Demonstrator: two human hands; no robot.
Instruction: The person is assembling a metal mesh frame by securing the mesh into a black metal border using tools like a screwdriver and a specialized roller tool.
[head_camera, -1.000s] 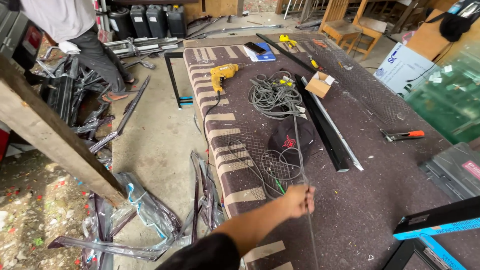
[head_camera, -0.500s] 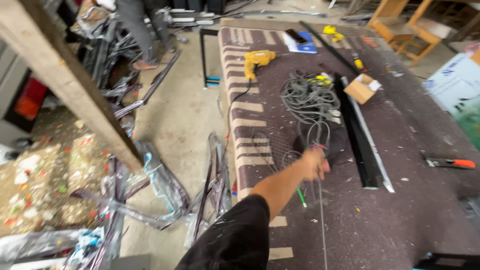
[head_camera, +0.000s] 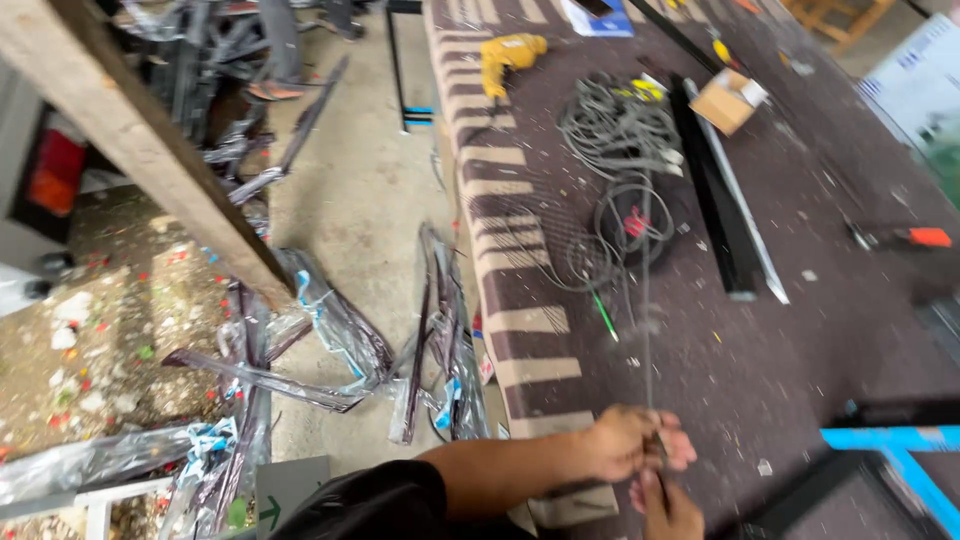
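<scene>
Grey cable (head_camera: 646, 300) runs taut from the coil (head_camera: 618, 128) across the brown worktop (head_camera: 800, 330) to both hands at its near edge; left hand (head_camera: 625, 442) fingers clamped on it; right hand (head_camera: 668, 510) fingers pinch it just below. Yellow drill (head_camera: 508, 55) lies beyond the coil.

1. Left arm, dark-sleeved, reaches in from the near edge toward the right.
2. Left hand (head_camera: 630, 442) is closed, fingers curled together.
3. Right hand (head_camera: 668, 508) sits just below it at the near edge, partly cropped, also clenched.
</scene>
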